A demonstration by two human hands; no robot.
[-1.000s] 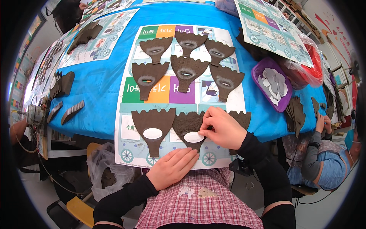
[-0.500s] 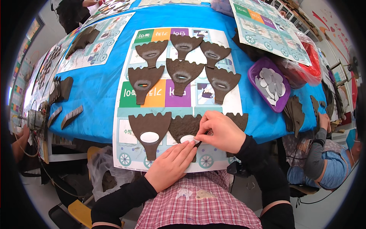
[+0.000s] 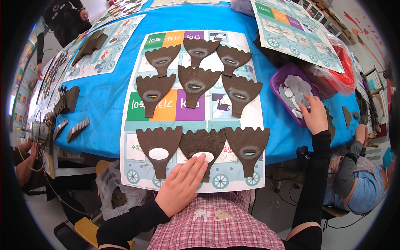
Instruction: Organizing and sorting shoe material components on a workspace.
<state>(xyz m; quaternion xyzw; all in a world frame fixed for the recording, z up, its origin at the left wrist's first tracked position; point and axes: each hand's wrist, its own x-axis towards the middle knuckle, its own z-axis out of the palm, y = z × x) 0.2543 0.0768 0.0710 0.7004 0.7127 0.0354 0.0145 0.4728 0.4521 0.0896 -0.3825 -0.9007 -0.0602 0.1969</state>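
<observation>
The left hand point(image 3: 178, 189), grip released, is touching a white oval point(image 3: 209, 158) while the right hand point(image 3: 315, 115) (grip unclear) is resting in the two-o'clock basket point(image 3: 278, 94).

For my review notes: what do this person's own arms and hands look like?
The left hand and right hand wear no gloves. Close-fitting plain black fabric sleeves reach down to both wrists; a bare band shows at each upper end.
</observation>
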